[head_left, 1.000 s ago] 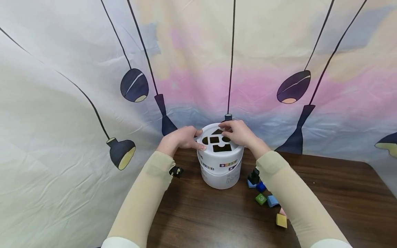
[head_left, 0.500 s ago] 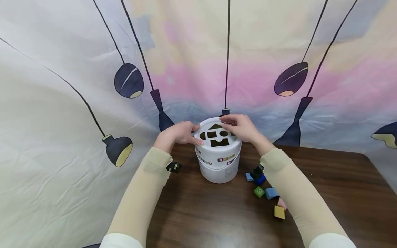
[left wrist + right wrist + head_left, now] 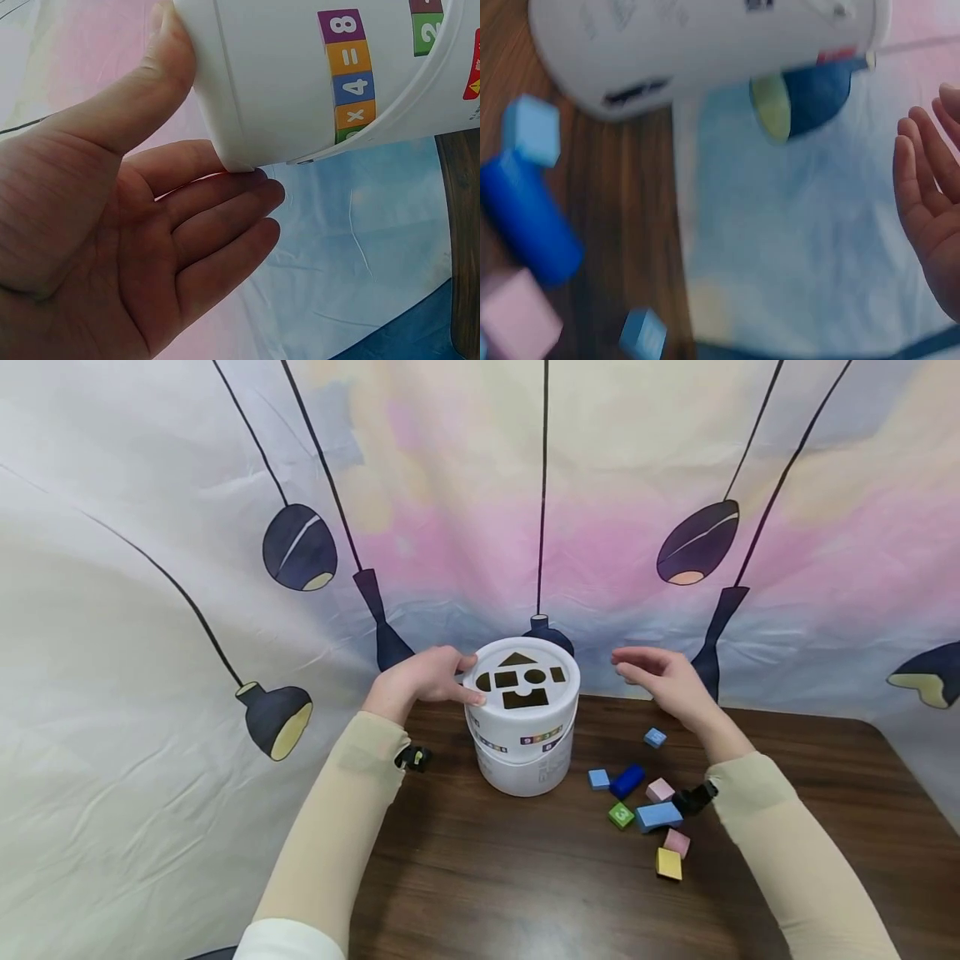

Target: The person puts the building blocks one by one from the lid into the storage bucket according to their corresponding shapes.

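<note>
A white bucket (image 3: pixel 524 758) stands upright on the table, with number stickers on its side. Its white lid (image 3: pixel 551 700) has several dark shaped holes. My left hand (image 3: pixel 426 679) rests against the lid's left edge, thumb and fingers spread along the rim. In the left wrist view its fingers look nearly straight. My right hand (image 3: pixel 667 681) hovers right of the bucket, apart from it, with loosely bent fingers and nothing visible between them. Below it lie a small blue cube (image 3: pixel 655 737), a dark blue cylinder (image 3: pixel 627 782) and a pink block (image 3: pixel 660 790).
More blocks lie right of the bucket: a light blue one (image 3: pixel 598 779), a green cube (image 3: pixel 621 815), a larger light blue block (image 3: pixel 659 817), another pink block (image 3: pixel 677 843) and a yellow block (image 3: pixel 669 863). A painted cloth (image 3: pixel 450 543) hangs behind the brown table (image 3: pixel 510 877).
My right hand has left the lid and moved right, uncovering the lid's right side and more blocks. My left hand has stayed at the lid's edge. The head view has shifted slightly.
</note>
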